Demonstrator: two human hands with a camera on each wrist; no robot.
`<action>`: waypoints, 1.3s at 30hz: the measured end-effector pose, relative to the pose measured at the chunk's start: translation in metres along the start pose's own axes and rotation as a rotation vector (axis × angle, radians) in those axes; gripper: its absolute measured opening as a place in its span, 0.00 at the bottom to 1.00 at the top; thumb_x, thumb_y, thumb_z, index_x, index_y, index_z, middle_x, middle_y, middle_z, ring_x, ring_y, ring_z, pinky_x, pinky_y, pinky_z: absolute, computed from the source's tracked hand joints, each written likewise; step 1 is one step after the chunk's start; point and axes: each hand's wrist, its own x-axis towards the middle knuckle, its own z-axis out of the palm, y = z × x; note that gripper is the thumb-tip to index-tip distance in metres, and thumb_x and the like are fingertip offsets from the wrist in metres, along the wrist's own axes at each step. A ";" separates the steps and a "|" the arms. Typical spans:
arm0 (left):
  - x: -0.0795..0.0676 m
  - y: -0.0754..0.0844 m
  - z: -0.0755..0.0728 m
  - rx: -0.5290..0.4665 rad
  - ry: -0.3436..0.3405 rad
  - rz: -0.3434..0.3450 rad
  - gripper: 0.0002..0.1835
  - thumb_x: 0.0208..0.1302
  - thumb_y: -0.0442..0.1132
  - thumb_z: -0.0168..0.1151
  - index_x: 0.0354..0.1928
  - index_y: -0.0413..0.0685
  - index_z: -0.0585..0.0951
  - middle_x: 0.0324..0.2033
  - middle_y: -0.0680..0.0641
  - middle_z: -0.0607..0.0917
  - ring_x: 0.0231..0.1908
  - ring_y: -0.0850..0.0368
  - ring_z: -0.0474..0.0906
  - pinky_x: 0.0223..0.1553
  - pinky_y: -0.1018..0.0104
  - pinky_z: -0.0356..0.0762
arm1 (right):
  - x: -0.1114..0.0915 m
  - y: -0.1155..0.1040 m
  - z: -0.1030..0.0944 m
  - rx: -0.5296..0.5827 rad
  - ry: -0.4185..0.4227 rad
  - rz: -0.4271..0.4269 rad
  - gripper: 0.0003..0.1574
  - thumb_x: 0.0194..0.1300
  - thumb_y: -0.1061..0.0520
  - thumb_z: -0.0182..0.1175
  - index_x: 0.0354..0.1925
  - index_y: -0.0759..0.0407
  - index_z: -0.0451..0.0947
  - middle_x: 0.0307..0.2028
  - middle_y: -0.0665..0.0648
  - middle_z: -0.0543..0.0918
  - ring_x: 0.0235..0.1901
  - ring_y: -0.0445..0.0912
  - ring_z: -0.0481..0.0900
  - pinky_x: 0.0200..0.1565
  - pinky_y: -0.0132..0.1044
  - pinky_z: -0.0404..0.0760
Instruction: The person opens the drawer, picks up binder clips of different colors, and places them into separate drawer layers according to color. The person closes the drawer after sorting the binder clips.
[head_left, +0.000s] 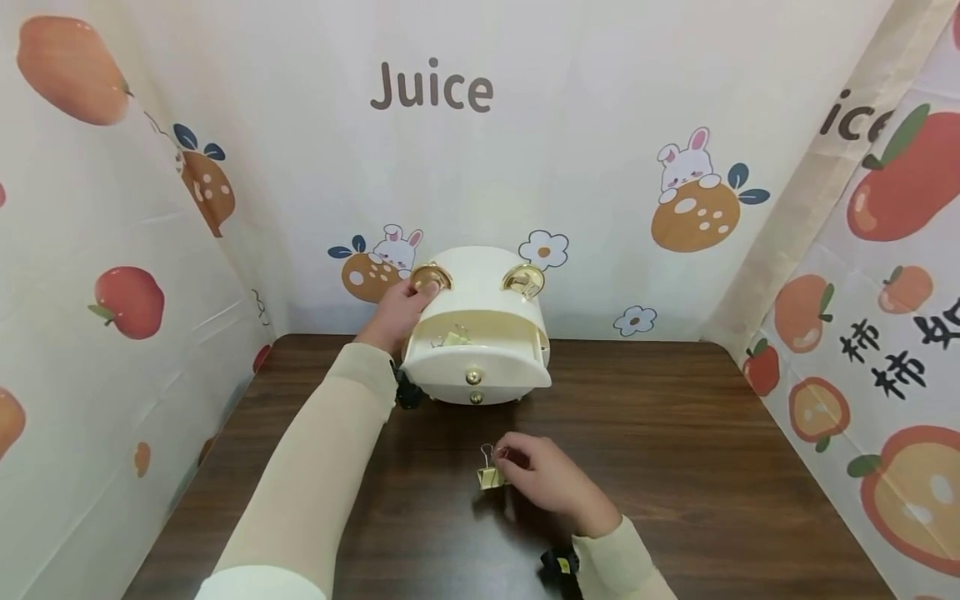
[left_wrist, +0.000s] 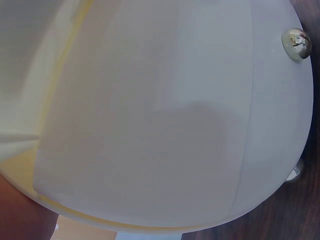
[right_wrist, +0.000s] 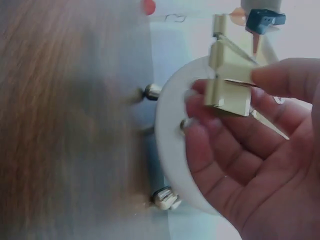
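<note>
A small white drawer box (head_left: 480,279) with two round gold ears stands at the back of the table. Its upper drawer (head_left: 474,367) is pulled out, and yellow binder clips (head_left: 456,337) lie inside it. My left hand (head_left: 397,312) grips the box's upper left side by the gold ear (head_left: 431,275); its fingers behind the box are hidden. In front of the box, just over the table, my right hand (head_left: 543,475) pinches yellow binder clips (head_left: 491,478). The right wrist view shows the clip bodies (right_wrist: 235,85) between thumb and fingers, overlapping and partly blurred.
The dark wooden table (head_left: 675,433) extends on both sides of the box. A fruit-printed curtain (head_left: 585,108) hangs close behind it and along both sides. The closed lower drawer has a small gold knob (head_left: 476,398).
</note>
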 end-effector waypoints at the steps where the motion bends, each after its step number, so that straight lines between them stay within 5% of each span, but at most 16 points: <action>1: 0.000 0.000 0.000 0.003 0.000 -0.002 0.28 0.77 0.57 0.56 0.72 0.54 0.73 0.58 0.45 0.81 0.50 0.49 0.80 0.53 0.56 0.79 | 0.000 -0.002 -0.001 0.011 0.010 -0.001 0.06 0.76 0.56 0.60 0.40 0.45 0.81 0.34 0.40 0.81 0.35 0.38 0.79 0.42 0.37 0.80; 10: 0.001 0.000 -0.001 0.000 -0.002 -0.002 0.28 0.77 0.56 0.56 0.72 0.54 0.73 0.57 0.44 0.81 0.50 0.49 0.81 0.53 0.55 0.79 | -0.001 -0.017 -0.013 0.108 0.097 -0.037 0.07 0.76 0.57 0.61 0.38 0.48 0.84 0.34 0.44 0.83 0.35 0.42 0.81 0.41 0.38 0.82; 25: 0.002 -0.001 -0.001 -0.004 -0.003 0.012 0.27 0.78 0.55 0.56 0.72 0.53 0.73 0.58 0.45 0.80 0.51 0.50 0.81 0.54 0.56 0.79 | 0.004 -0.044 -0.063 0.053 0.175 -0.309 0.12 0.73 0.66 0.61 0.44 0.48 0.84 0.40 0.45 0.85 0.38 0.42 0.82 0.39 0.38 0.82; 39: 0.002 0.000 -0.001 0.032 -0.004 0.004 0.29 0.76 0.58 0.56 0.73 0.55 0.72 0.57 0.46 0.81 0.51 0.49 0.81 0.53 0.55 0.79 | 0.029 -0.076 -0.099 -0.023 0.264 -0.437 0.08 0.71 0.65 0.63 0.41 0.51 0.84 0.41 0.50 0.83 0.41 0.43 0.80 0.43 0.36 0.82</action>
